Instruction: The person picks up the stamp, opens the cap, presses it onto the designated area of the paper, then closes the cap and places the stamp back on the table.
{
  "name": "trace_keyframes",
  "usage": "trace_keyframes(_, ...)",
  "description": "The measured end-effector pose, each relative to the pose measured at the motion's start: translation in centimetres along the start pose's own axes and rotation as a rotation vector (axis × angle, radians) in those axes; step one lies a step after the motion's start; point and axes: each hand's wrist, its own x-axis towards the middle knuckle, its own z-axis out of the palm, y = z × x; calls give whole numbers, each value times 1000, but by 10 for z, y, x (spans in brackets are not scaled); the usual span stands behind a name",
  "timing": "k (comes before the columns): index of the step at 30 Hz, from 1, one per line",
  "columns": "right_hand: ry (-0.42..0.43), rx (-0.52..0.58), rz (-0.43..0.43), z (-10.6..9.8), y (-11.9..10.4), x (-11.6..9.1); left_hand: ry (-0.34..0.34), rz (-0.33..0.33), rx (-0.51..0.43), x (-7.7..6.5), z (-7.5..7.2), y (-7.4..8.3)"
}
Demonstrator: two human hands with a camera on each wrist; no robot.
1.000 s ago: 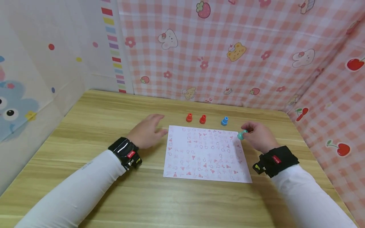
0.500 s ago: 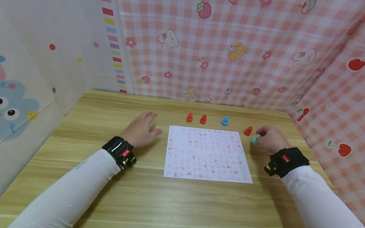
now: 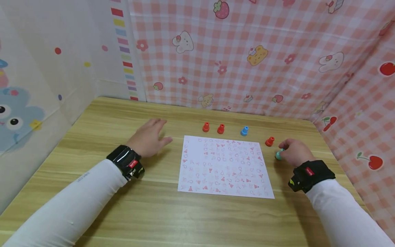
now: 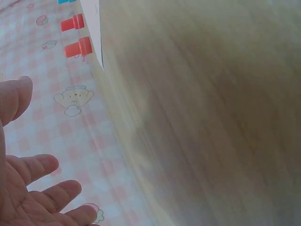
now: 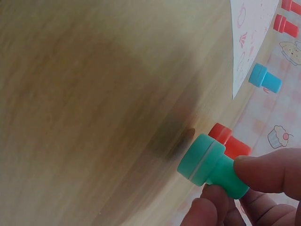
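Note:
In the head view a teal-green toy stamp (image 3: 279, 154) is pinched by my right hand (image 3: 297, 152) between thumb and fingers, right of the paper. The right wrist view shows the same green stamp (image 5: 207, 165) tilted close over the table, its wide end facing down-left. Just left of that hand stands a red stamp (image 3: 270, 141). My left hand (image 3: 148, 137) holds nothing; its fingers are spread, left of the white sheet (image 3: 195, 151) covered in pinkish-red stamped marks.
Behind the sheet stand a blue stamp (image 3: 244, 131) and two more red stamps, one at the left (image 3: 205, 127) and one beside it (image 3: 220, 129). Pink checked cloth (image 3: 234, 85) borders the wooden table (image 3: 191, 219) at the back and right, a pale wall at the left.
My right hand has moved right with the green stamp, away from the sheet's edge, uncovering the red stamp beside it. My left hand has drawn back to the left.

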Motion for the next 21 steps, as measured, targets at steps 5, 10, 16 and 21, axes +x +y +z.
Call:
trace_keyframes(5, -7, -4, -15, 2, 0, 1, -9, -24, 12, 0, -1, 0)
trace_keyframes(10, -25, 14, -1, 3, -1, 3, -7, -36, 12, -1, -1, 1)
trace_keyframes(16, -30, 16, -10, 4, -1, 6, -3, -43, 14, -1, 0, 1)
trace_keyframes(21, -49, 14, -13, 3, -1, 7, -4, -46, 24, -1, 0, 1)
